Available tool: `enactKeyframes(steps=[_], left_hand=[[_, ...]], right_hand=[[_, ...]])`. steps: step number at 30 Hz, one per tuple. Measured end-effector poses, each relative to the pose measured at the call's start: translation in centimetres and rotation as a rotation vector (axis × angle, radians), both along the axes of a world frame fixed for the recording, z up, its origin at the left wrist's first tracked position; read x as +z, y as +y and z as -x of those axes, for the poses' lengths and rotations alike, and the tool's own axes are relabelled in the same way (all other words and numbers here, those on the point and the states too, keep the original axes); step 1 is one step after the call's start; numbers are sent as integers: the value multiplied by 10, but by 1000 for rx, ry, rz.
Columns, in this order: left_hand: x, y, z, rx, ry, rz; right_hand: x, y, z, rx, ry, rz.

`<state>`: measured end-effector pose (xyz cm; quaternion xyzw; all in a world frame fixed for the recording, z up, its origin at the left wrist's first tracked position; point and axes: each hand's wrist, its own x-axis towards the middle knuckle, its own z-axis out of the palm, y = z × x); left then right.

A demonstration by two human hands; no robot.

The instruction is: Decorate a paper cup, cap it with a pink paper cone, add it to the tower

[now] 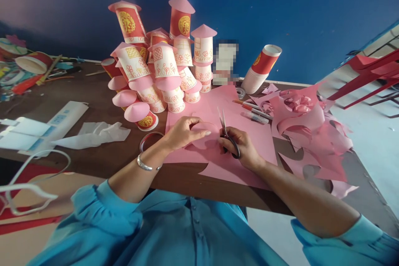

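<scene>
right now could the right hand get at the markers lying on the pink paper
Probably yes. The markers lie just beyond the right hand with only flat pink paper between, but that hand's fingers are through the scissors, so it would need to put them down first.

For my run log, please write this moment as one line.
left hand: holds pink paper circle | right hand: grips scissors, blades open | under: pink paper sheet
</scene>
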<state>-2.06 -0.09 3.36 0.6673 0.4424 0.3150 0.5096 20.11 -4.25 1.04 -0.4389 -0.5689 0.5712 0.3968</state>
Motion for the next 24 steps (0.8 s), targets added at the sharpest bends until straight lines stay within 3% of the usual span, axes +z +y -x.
enactKeyframes(steps=[5, 10, 13, 17, 21, 24], left_hand=[[-2, -3, -2, -1, -53, 48], [-4, 4, 3, 285, -297, 74], [-7, 8, 4, 357, -370, 57], [-9, 6, 3, 290, -385, 141], [-11, -1, 0, 71, -354, 215], [-13, -5, -5, -62, -238, 206]], right_hand=[[1, 2, -4, -12, -23, 55], [5, 6, -5, -34, 201, 190], [7, 6, -4, -48, 266, 217], [5, 8, -5, -50, 270, 192], [5, 8, -6, -50, 178, 127], [5, 4, -6, -83, 31, -14]])
